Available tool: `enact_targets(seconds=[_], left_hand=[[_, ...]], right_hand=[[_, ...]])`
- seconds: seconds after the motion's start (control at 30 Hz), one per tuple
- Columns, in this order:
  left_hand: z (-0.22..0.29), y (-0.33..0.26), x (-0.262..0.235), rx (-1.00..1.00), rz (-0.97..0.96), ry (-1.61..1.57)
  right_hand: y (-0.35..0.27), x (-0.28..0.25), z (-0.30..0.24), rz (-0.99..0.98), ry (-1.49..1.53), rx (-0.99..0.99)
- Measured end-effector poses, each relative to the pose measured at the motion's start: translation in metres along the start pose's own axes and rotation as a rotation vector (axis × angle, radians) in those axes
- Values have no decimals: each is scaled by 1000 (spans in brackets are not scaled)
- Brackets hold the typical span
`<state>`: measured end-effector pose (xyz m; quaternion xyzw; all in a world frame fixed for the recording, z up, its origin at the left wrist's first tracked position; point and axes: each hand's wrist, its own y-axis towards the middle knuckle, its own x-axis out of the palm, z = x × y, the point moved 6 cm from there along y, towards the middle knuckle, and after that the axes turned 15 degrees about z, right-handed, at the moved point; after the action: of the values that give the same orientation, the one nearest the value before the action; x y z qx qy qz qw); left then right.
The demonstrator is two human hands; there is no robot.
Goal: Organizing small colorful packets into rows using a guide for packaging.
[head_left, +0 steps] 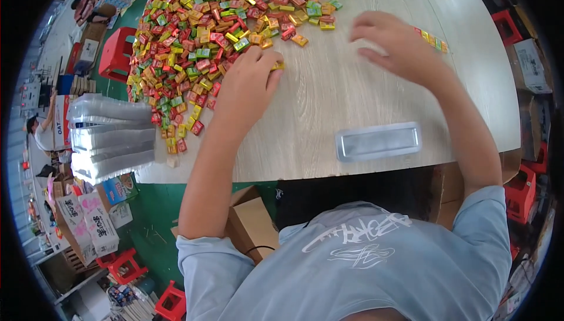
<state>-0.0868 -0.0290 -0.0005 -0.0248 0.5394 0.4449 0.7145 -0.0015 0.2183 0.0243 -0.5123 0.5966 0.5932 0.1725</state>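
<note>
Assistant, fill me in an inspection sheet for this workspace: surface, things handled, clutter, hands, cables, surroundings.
Surface: pale wood-grain tabletop.
Things handled: pile of small wrapped pieces, red, yellow, green, orange; transparent tray by the near edge.
Clutter: stacked trays at the left; row of pieces by the right hand.
Hands: left hand has fingers at a yellow piece, grip unclear; right hand over the tabletop, fingers spread, nothing seen held.
Cables: thin black cord-like line by an open carton; uncertain.
Surroundings: red stools, cartons, green floor, people in the background.
</note>
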Motion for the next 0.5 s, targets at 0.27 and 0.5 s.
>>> enact_targets(seconds=[0.27,0.5], left_hand=[[1,-4,2,72,38,-55],[1,-5,0,21,93,-130]], right_hand=[[45,71,-47,39,149,-281],[51,67,-44,76,212,-175]])
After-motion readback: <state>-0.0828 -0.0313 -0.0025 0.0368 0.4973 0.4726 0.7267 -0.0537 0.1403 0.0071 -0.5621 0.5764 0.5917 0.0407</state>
